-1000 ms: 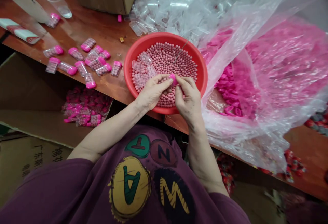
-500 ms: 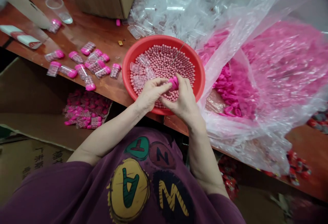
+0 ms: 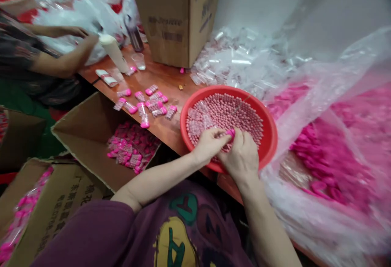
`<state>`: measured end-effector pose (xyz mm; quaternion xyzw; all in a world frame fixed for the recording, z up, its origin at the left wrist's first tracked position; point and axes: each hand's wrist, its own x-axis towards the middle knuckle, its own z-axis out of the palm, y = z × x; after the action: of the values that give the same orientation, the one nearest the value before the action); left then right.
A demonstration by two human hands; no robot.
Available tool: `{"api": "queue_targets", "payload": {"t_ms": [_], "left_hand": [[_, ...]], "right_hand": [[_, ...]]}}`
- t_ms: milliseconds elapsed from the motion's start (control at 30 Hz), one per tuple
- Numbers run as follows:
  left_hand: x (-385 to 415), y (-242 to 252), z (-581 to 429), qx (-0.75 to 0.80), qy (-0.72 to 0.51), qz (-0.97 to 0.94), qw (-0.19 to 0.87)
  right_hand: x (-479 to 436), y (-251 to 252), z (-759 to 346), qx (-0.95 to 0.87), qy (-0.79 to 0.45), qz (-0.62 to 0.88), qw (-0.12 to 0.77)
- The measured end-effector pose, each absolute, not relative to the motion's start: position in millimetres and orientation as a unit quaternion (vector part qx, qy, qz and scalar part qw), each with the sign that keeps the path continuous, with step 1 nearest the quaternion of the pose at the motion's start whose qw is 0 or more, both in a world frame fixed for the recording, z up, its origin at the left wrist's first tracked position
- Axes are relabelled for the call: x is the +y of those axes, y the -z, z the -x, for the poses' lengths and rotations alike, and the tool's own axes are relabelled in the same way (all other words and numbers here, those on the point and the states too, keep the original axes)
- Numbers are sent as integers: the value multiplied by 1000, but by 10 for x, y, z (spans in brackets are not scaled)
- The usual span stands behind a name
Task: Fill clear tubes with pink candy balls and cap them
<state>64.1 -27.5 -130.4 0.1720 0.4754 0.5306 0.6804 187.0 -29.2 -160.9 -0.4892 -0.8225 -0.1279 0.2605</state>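
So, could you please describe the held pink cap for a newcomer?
Find the red bowl of pink beads. Over it, the left hand and right hand meet at the pink cap. It is pinched, unlike the loose caps in the plastic bag.

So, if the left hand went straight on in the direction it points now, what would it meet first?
Past the pink cap between the hands, the left hand would probably meet the right hand first, over the red basin. Exact depth is hard to judge from this view.
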Motion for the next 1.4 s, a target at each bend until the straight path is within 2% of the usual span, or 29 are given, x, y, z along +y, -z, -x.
{"api": "queue_targets", "payload": {"t_ms": [167, 300, 533, 667, 800, 933, 1400], "left_hand": [[-295, 1341, -574, 461, -524, -168, 696], [-323, 1425, -558, 427, -555, -179, 691], [-357, 1456, -585, 453, -551, -220, 665], [-342, 1466, -582, 431, -553, -206, 683], [-333, 1438, -583, 430, -560, -199, 680], [-326, 1393, -595, 468, -551, -211, 658], [-334, 1354, -596, 518, -495, -198, 668]], "right_hand": [[-252, 1778, -1878, -810, 28, 496, 310], [-282, 1803, -1880, -798, 12, 493, 347], [-292, 1816, -1874, -805, 9, 493, 330], [-285, 1835, -1890, -808, 49, 486, 329], [-307, 1815, -1886, -812, 72, 500, 291], [-344, 1784, -1862, -811, 46, 530, 245], [-356, 1722, -1828, -822, 6, 522, 228]]}}
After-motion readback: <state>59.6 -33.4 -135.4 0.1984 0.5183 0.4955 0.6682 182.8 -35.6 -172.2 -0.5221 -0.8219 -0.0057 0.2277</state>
